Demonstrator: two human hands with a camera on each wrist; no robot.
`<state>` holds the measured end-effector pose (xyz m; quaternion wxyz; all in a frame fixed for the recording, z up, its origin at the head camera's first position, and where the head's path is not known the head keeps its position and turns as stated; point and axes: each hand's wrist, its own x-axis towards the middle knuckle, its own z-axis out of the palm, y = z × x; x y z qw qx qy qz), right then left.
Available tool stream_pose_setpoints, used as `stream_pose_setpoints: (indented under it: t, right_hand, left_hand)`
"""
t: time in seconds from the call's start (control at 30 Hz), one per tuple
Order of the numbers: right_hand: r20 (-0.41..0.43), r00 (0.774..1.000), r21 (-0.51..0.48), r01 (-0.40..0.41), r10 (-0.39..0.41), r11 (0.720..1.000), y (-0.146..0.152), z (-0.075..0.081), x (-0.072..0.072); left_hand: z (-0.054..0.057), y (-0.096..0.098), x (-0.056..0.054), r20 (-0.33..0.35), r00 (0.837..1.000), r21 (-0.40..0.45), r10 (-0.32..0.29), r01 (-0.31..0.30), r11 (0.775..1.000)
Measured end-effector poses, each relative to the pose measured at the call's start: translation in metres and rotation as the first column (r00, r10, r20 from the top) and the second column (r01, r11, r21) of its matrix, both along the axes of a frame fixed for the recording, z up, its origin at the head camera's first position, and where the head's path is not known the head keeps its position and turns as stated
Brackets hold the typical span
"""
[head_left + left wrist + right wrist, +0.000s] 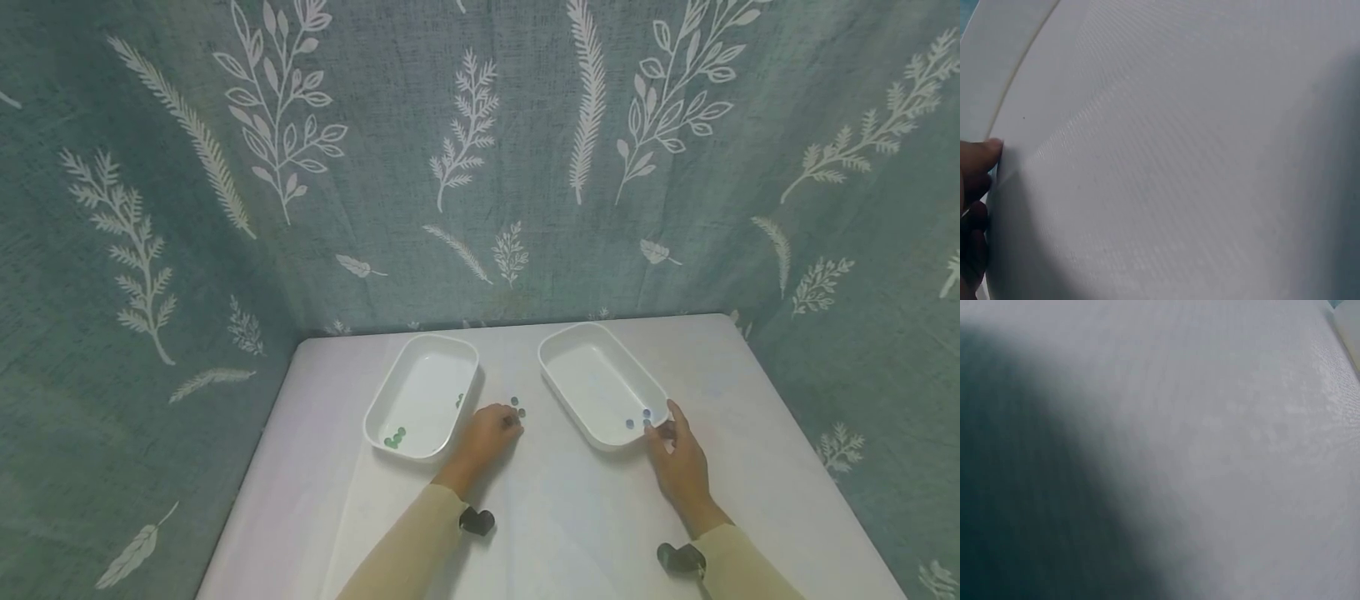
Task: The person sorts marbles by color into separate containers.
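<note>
Between two white trays, my left hand (486, 435) is down at the table with its fingers bent. Two small dark bluish-green round pieces (522, 412) lie right beside its fingertips; whether it pinches another cannot be seen. At the left edge of the left wrist view, its fingertips (985, 153) show low over the white surface. My right hand (684, 468) holds the near right corner of the right tray (567, 398), thumb and forefinger at the rim. Several small blue round pieces (630, 424) sit inside that corner, near the thumb. The right wrist view shows no hand.
The left tray (377, 398) holds several green round pieces (394, 439) at its near left corner and a few by its right wall. Both trays stand on a white-covered table (570, 525). Patterned teal cloth (405, 167) hangs behind and at both sides.
</note>
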<state>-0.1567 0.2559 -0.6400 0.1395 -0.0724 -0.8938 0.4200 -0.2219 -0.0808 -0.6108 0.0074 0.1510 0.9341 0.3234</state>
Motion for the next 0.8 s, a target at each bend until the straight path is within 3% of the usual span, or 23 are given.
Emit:
stream_pose_setpoints:
  t: [0.27,0.43,0.8]
  right_hand:
    - [0.003,1.0,0.004,0.001,-0.001,1.0,-0.0004,0.0015,0.001]
    - [0.017,1.0,0.018,0.0,-0.001,1.0,-0.0007,0.0015,0.0023]
    - [0.004,1.0,0.013,-0.004,0.004,1.0,-0.0012,0.0028,0.003]
  left_hand:
    - [-0.0001,0.0018,0.0,0.008,1.0,-0.029,0.014,-0.014,0.999]
    - [-0.0007,0.0013,0.0018,0.051,0.998,0.019,0.033,-0.034,0.999]
    - [-0.0031,0.0041,0.0021,0.039,0.999,0.103,-0.009,0.005,0.995]
